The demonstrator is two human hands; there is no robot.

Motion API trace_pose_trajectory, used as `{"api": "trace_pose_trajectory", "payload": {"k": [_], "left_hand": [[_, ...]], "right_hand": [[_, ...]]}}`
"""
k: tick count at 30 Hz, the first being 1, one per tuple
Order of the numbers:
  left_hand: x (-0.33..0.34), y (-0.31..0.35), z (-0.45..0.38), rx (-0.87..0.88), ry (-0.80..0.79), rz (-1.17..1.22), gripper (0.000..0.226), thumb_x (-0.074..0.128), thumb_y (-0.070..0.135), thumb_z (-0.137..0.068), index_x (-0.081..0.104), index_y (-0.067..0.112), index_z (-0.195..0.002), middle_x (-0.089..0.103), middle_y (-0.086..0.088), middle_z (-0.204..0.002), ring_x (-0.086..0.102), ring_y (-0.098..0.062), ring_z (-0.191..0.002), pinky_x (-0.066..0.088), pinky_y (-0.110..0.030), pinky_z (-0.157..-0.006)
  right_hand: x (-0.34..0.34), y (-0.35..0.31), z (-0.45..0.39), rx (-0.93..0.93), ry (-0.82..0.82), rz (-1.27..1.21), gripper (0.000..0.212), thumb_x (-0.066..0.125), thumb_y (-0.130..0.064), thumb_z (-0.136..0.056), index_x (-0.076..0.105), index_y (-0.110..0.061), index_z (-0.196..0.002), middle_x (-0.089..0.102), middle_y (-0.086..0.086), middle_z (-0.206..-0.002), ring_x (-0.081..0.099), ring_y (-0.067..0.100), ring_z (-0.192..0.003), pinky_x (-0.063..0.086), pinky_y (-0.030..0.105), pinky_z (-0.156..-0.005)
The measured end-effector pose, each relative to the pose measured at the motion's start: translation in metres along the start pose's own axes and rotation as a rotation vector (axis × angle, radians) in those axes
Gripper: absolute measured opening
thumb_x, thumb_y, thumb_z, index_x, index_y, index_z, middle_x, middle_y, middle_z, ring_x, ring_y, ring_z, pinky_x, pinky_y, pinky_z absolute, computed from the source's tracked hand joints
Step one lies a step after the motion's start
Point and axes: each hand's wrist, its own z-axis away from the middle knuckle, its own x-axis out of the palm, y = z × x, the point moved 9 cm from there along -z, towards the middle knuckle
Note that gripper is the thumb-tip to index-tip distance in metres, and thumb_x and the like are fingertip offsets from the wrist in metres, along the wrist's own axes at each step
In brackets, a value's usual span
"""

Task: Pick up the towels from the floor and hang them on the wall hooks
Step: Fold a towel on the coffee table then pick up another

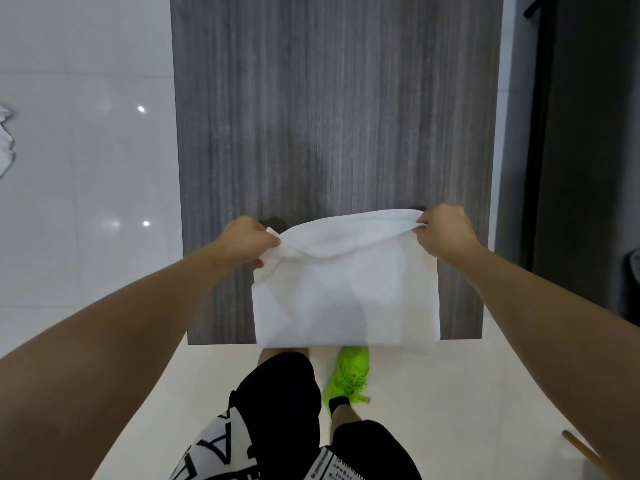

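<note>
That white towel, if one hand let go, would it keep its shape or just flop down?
Probably flop: the white towel sags and creases between the left hand and right hand. It seems light, since pinched corners alone carry it. It is unlikely to slip from them.

A grey wood-grain panel (329, 116) fills the upper centre, with glossy white tiles (86, 150) at left. A neon-green shoe (348, 374) stands on the pale floor (433, 393) at lower centre, black shorts (280, 393) beside it.

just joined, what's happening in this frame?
A person holds a white towel up against a grey wood-grain wall panel, the left hand and right hand each gripping a top corner. Dark hooks peek out behind both hands; whether it is hooked yet can't be told. Another white cloth shows at the left edge.
</note>
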Motion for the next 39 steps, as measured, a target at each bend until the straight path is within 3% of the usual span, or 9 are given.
{"api": "trace_pose_trajectory", "payload": {"k": [4, 8, 14, 18, 23, 27, 31, 36, 39], "left_hand": [[-0.023, 0.025, 0.011, 0.047, -0.019, -0.064, 0.015, 0.074, 0.020, -0.082, 0.069, 0.009, -0.072, 0.070, -0.006, -0.081, 0.069, -0.021, -0.071, 0.056, -0.027, -0.058], [-0.056, 0.065, 0.037, 0.071, -0.051, -0.133, 0.020, 0.075, 0.018, -0.076, 0.070, -0.002, -0.076, 0.069, -0.014, -0.079, 0.065, -0.022, -0.068, 0.050, -0.027, -0.061], [-0.089, 0.120, 0.086, 0.143, -0.119, 0.007, 0.022, 0.072, 0.010, -0.076, 0.067, -0.010, -0.083, 0.062, -0.016, -0.081, 0.060, -0.023, -0.073, 0.047, -0.034, -0.069], [-0.149, 0.168, 0.123, 0.207, 0.055, -0.062, 0.025, 0.076, 0.021, -0.076, 0.066, -0.001, -0.079, 0.059, -0.009, -0.079, 0.055, -0.021, -0.072, 0.042, -0.030, -0.065], [-0.248, 0.253, 0.188, 0.410, 0.332, -0.065, 0.025, 0.075, 0.023, -0.076, 0.060, 0.010, -0.062, 0.056, -0.002, -0.072, 0.052, -0.019, -0.068, 0.037, -0.027, -0.057], [-0.298, 0.303, 0.241, 0.681, 0.686, -0.138, 0.016, 0.065, 0.024, -0.079, 0.073, 0.013, -0.072, 0.064, 0.005, -0.088, 0.060, -0.016, -0.080, 0.043, -0.023, -0.064], [-0.281, 0.298, 0.245, 0.830, 0.841, -0.361, 0.026, 0.059, 0.027, -0.090, 0.076, 0.007, -0.083, 0.058, 0.004, -0.103, 0.058, -0.018, -0.086, 0.045, -0.026, -0.078], [-0.205, 0.238, 0.191, 0.885, 0.831, -0.609, 0.022, 0.056, 0.024, -0.092, 0.073, 0.010, -0.090, 0.051, 0.003, -0.094, 0.054, -0.021, -0.075, 0.042, -0.028, -0.065], [-0.140, 0.185, 0.141, 0.857, 0.730, -0.744, 0.019, 0.059, 0.016, -0.088, 0.074, 0.005, -0.091, 0.056, -0.005, -0.094, 0.055, -0.024, -0.075, 0.045, -0.032, -0.065]], "right_hand": [[-0.024, -0.008, 0.002, -0.019, -0.012, 0.026, 0.016, 0.063, -0.013, -0.088, 0.076, -0.005, -0.093, 0.068, 0.009, -0.075, 0.060, 0.021, -0.062, 0.060, 0.036, -0.065], [-0.077, -0.025, 0.006, -0.061, 0.012, -0.001, 0.015, 0.070, -0.019, -0.084, 0.079, -0.014, -0.094, 0.069, 0.003, -0.074, 0.062, 0.021, -0.069, 0.053, 0.028, -0.066], [-0.185, -0.053, 0.021, -0.122, 0.164, -0.137, 0.017, 0.074, -0.022, -0.081, 0.080, -0.012, -0.093, 0.071, 0.004, -0.071, 0.061, 0.018, -0.070, 0.045, 0.022, -0.063], [-0.265, -0.070, 0.039, -0.165, 0.278, -0.204, 0.016, 0.071, -0.015, -0.083, 0.079, -0.008, -0.094, 0.075, 0.011, -0.085, 0.068, 0.026, -0.082, 0.058, 0.037, -0.081], [-0.379, -0.094, 0.065, -0.233, 0.511, -0.211, 0.016, 0.073, -0.016, -0.083, 0.079, -0.011, -0.097, 0.074, 0.007, -0.095, 0.066, 0.022, -0.089, 0.045, 0.023, -0.077], [-0.440, -0.110, 0.092, -0.326, 0.680, -0.140, 0.019, 0.070, -0.013, -0.083, 0.079, -0.012, -0.099, 0.074, 0.005, -0.099, 0.066, 0.026, -0.095, 0.042, 0.024, -0.078], [-0.424, -0.115, 0.106, -0.409, 0.730, -0.027, 0.022, 0.068, -0.008, -0.084, 0.078, -0.010, -0.103, 0.073, 0.008, -0.103, 0.064, 0.031, -0.097, 0.047, 0.033, -0.084], [-0.313, -0.098, 0.081, -0.471, 0.625, 0.124, 0.024, 0.059, -0.004, -0.086, 0.078, -0.008, -0.100, 0.072, 0.009, -0.098, 0.055, 0.032, -0.099, 0.046, 0.036, -0.080], [-0.223, -0.077, 0.060, -0.475, 0.555, 0.216, 0.022, 0.057, -0.003, -0.086, 0.076, -0.006, -0.096, 0.071, 0.008, -0.097, 0.054, 0.030, -0.098, 0.047, 0.042, -0.079]]}}
